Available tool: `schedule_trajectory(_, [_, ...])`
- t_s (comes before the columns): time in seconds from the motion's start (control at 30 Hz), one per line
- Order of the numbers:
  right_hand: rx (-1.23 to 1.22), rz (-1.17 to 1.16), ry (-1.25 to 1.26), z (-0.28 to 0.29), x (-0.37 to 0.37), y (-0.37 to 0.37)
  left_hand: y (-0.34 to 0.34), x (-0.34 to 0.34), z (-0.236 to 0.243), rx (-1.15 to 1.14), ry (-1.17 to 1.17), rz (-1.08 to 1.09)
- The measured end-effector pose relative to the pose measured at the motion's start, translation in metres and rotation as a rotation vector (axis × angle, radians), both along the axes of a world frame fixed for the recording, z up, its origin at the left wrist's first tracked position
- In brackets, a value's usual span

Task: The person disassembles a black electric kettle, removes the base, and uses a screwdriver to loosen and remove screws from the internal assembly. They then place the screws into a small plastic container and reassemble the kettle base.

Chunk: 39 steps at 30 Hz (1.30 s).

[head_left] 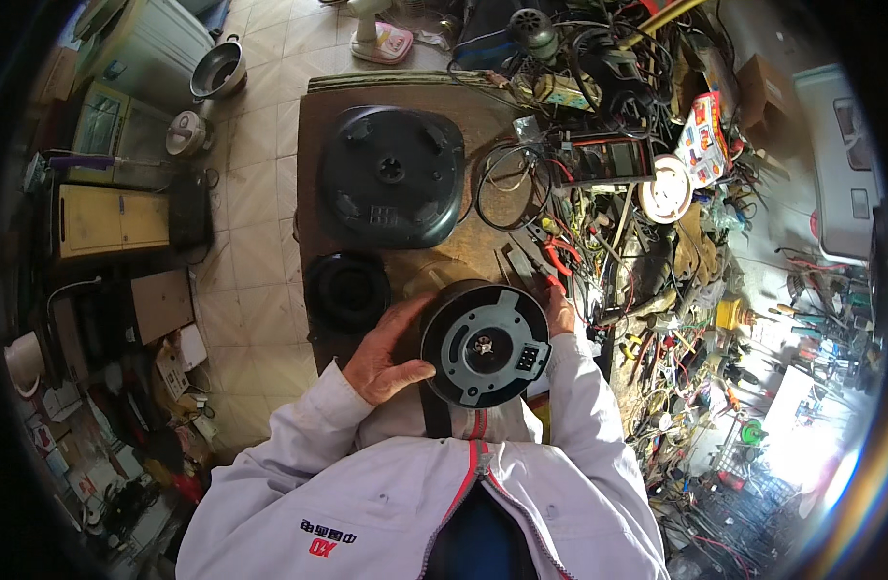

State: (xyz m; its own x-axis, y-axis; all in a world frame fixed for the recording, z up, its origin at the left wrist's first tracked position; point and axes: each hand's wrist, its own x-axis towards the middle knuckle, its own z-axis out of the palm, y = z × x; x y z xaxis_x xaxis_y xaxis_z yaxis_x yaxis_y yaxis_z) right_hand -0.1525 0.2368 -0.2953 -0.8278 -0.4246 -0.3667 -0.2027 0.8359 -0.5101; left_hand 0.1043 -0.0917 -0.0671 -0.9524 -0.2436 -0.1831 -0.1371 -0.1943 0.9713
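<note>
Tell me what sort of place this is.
Probably a small repair workshop: the round black appliance part, red-handled pliers and sprawling clutter of wires and tools suggest it.

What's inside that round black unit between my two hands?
Inside the round black unit, a grey metal plate surrounds a dark opening with a small metal piece; a black block sits lower right. What's beneath the plate is covered.

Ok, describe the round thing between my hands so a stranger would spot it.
Start at the brown table, then go toward its near edge, where the left hand and right hand flank a round black unit. Its pale metal plate sets it apart from the squarish black base and round black part nearby.
</note>
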Motion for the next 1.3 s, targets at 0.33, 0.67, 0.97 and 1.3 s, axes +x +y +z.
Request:
schedule_trajectory(0.33, [0.043,0.100,0.154,0.050,0.011,-0.023,0.012,-0.003,0.016,0.132,0.020,0.076])
schedule_trajectory(0.67, [-0.075,-0.103,0.084,0.076,0.023,-0.036,0.021,-0.024,0.043,-0.169,-0.211,0.106])
schedule_trajectory(0.97, [-0.199,-0.142,0.099,0.076,0.032,-0.036,0.027,-0.028,0.051,-0.535,-0.267,0.131])
schedule_trajectory(1.3, [-0.295,-0.138,0.055,0.077,0.026,-0.028,0.018,-0.010,0.022,-0.386,-0.290,0.269])
